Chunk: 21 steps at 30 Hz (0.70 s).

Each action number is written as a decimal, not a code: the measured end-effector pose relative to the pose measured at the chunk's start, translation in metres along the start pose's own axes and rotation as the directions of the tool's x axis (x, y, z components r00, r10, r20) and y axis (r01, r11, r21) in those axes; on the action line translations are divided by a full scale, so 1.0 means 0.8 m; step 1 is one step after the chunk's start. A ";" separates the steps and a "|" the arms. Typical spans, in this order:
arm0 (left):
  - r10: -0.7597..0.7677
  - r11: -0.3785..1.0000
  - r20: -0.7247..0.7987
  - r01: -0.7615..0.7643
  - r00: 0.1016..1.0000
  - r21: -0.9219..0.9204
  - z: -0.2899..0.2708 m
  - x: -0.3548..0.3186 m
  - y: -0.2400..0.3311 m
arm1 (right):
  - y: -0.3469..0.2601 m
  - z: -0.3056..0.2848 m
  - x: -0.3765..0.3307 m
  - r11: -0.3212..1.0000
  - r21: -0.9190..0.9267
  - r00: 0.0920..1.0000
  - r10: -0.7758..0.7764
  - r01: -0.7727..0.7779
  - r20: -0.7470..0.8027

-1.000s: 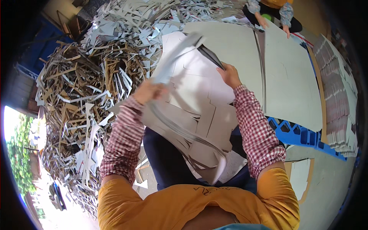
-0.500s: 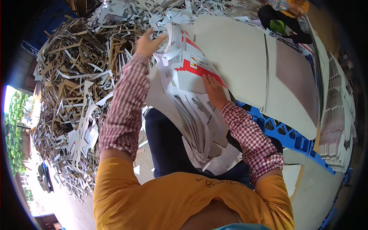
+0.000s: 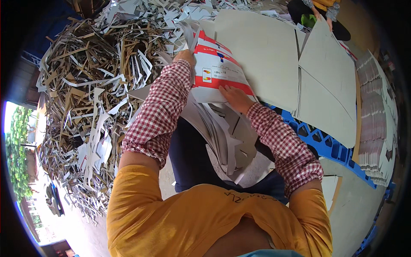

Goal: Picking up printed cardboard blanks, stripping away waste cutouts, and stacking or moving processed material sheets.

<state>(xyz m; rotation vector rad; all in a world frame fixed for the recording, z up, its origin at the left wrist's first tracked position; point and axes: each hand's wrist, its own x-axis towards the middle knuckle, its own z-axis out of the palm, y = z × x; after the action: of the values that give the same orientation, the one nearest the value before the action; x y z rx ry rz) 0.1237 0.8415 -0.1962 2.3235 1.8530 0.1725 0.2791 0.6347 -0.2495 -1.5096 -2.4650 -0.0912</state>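
A thick stack of die-cut cardboard sheets [image 3: 216, 124] rests across my lap, its top sheet [image 3: 216, 68] printed red and white. My left hand [image 3: 185, 55] grips the far upper edge of the stack, partly hidden behind the sheets. At the top sheet's near edge my right hand [image 3: 234, 96] lies with fingers closed on it. Both forearms wear red-checked sleeves.
A big heap of cardboard offcut strips [image 3: 94, 85] fills the left. Large plain grey sheets [image 3: 274, 55] lie ahead on a blue plastic pallet [image 3: 325, 143]. Stacked cut pieces [image 3: 379, 115] stand at the right. Another person [image 3: 317, 13] sits at the top right.
The stack has been lifted and its top sheets turned so a red-and-white printed face shows. My left hand moved farther up along the edge; my right hand slid down to the near edge.
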 end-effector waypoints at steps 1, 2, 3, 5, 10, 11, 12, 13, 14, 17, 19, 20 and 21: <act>0.034 0.999 -0.043 -0.033 0.998 0.027 -0.006 0.008 -0.015 | 0.010 -0.004 -0.002 1.000 0.001 1.000 0.002 -0.002 -0.005; 0.110 0.991 0.081 -0.115 0.991 0.061 -0.022 0.022 -0.037 | 0.025 -0.012 -0.009 0.994 0.090 0.988 -0.054 0.068 -0.142; 0.177 0.977 0.202 -0.197 0.963 0.085 -0.040 0.034 -0.066 | 0.037 -0.020 -0.017 0.974 0.166 0.954 -0.100 0.151 -0.283; 0.060 0.908 0.187 0.024 0.981 -0.418 -0.055 0.033 -0.121 | 0.041 -0.087 -0.042 0.653 0.657 0.902 0.420 -0.378 0.102; 0.031 0.821 0.246 0.115 0.969 -0.558 -0.072 0.043 -0.073 | 0.093 -0.031 -0.108 0.775 0.448 0.853 0.520 -0.446 -0.049; 0.032 0.859 0.240 0.095 0.970 -0.503 -0.065 0.038 -0.051 | 0.046 -0.055 -0.088 0.526 0.781 0.867 0.497 -0.338 0.040; 0.013 0.872 0.263 0.118 0.965 -0.475 -0.064 0.037 -0.014 | 0.033 -0.037 -0.093 0.879 0.476 0.956 0.166 -0.031 -0.243; 0.007 0.871 0.253 0.118 0.968 -0.476 -0.062 0.055 -0.029 | 0.019 -0.017 -0.088 0.886 0.463 0.998 0.015 0.015 -0.061; 0.042 0.981 0.010 -0.039 0.999 -0.191 -0.070 0.076 -0.094 | -0.017 -0.037 -0.069 0.859 0.493 0.989 -0.149 0.137 -0.015; -0.004 0.879 0.228 0.112 0.974 -0.463 -0.051 0.074 -0.056 | 0.037 -0.045 -0.114 0.858 0.514 0.999 -0.012 -0.009 0.037; 0.132 0.970 -0.017 -0.133 0.991 -0.204 -0.057 0.072 -0.064 | 0.066 -0.070 -0.110 0.677 0.724 0.967 0.251 -0.137 -0.051; 0.138 0.973 -0.079 -0.150 0.987 -0.174 -0.057 0.069 -0.053 | 0.083 -0.073 -0.113 0.582 0.758 0.864 0.500 -0.295 -0.049; 0.149 0.976 -0.134 -0.168 0.980 -0.142 -0.055 0.063 -0.041 | 0.095 -0.076 -0.114 0.446 0.787 0.696 0.717 -0.427 -0.029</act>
<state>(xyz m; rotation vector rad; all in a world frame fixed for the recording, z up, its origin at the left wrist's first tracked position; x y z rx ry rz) 0.0949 0.9004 -0.1599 2.4001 1.6389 0.4707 0.3965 0.5793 -0.2186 -1.6287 -1.2559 0.6337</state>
